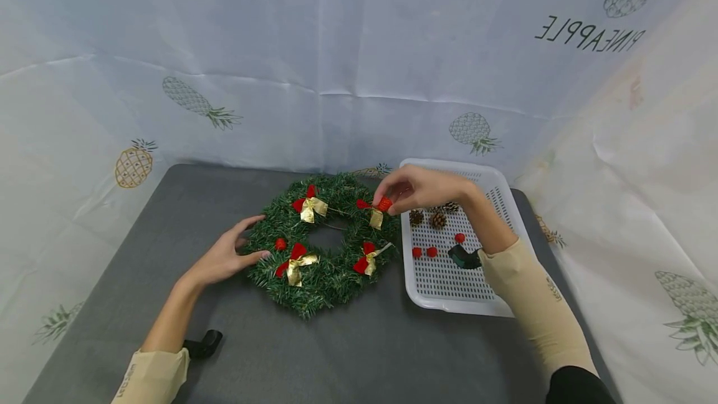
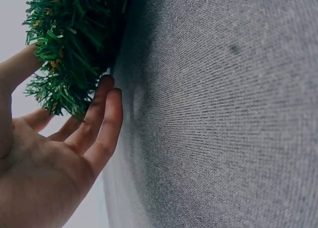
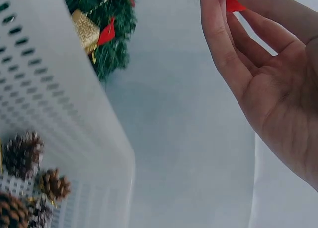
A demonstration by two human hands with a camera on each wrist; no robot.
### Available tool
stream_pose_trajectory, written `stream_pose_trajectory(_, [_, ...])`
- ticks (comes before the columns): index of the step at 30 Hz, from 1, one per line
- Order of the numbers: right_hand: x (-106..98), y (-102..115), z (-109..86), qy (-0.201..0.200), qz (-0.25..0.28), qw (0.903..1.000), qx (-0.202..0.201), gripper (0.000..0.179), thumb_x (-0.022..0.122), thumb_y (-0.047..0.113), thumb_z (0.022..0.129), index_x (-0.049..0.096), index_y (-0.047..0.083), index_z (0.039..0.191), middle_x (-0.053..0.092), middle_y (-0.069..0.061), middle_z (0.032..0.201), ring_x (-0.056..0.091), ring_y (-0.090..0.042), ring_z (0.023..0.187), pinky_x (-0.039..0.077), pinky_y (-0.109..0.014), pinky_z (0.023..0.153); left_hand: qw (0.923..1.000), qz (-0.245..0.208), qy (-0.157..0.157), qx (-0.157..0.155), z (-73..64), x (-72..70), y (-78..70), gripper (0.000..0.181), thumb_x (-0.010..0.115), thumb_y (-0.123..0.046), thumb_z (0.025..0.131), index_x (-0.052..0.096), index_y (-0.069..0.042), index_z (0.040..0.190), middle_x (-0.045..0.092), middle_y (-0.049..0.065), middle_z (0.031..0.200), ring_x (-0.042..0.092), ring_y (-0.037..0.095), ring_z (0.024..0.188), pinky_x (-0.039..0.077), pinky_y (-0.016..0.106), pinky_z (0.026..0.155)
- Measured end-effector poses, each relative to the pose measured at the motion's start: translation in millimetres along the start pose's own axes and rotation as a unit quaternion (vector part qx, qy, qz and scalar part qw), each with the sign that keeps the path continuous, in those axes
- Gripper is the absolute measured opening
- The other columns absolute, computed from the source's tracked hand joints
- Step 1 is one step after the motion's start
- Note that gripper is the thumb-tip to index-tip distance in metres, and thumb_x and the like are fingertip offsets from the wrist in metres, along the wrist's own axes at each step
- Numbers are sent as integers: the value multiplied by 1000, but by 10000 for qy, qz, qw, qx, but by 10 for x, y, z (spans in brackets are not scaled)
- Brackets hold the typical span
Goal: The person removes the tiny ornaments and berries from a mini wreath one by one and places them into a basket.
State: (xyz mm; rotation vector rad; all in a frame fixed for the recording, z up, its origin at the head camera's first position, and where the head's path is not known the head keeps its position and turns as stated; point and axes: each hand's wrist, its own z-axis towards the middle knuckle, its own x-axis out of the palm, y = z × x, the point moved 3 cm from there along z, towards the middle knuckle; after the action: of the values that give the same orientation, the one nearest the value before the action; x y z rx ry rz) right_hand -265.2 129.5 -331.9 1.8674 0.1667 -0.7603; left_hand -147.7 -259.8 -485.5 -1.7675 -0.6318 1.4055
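A green artificial Christmas wreath lies on the grey table, with several red-and-gold bows and a small red ball on its left side. My left hand touches the wreath's left edge, thumb and fingers spread. Up close in the left wrist view, relaxed fingers lie along the green needles. Over the wreath's upper right, near a bow, my right hand pinches another small red ball between thumb and fingers. Only part of that ball shows in the right wrist view.
A white perforated basket stands right of the wreath, holding pinecones, loose red balls and a dark object partly behind the right forearm. Pineapple-print curtain hangs behind the table. Another black object is by the left wrist.
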Motion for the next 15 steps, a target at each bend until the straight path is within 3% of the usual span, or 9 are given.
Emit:
stream_pose_trajectory(6, [-110, -130, -217, -192, -97, 9995, 244, 28, 74, 6, 102, 73, 1, 130, 76, -18, 117, 77, -37, 105, 65, -33, 91, 10000, -3, 3, -7, -3, -2, 1, 87, 77, -26, 103, 28, -4, 171, 24, 37, 174, 44, 73, 142, 50, 77, 107])
stream_pose_trajectory(10, [-164, -212, -333, -257, -131, 9990, 336, 28, 74, 5, 102, 73, 2, 130, 76, -24, 117, 78, -24, 99, 66, -40, 91, 10000, 4, -14, -14, -3, -1, 8, 85, 76, -27, 104, 28, -4, 171, 23, 37, 174, 43, 73, 143, 49, 78, 108])
stream_pose_trajectory(15, [-207, -328, -454, -340, -197, 9982, 461, 27, 75, 5, 101, 73, -2, 127, 76, -20, 109, 75, -15, 90, 64, -33, 86, 10000, 3, -30, -37, -4, -1, 28, 85, 75, -28, 104, 28, -4, 171, 22, 36, 175, 42, 73, 144, 48, 78, 110])
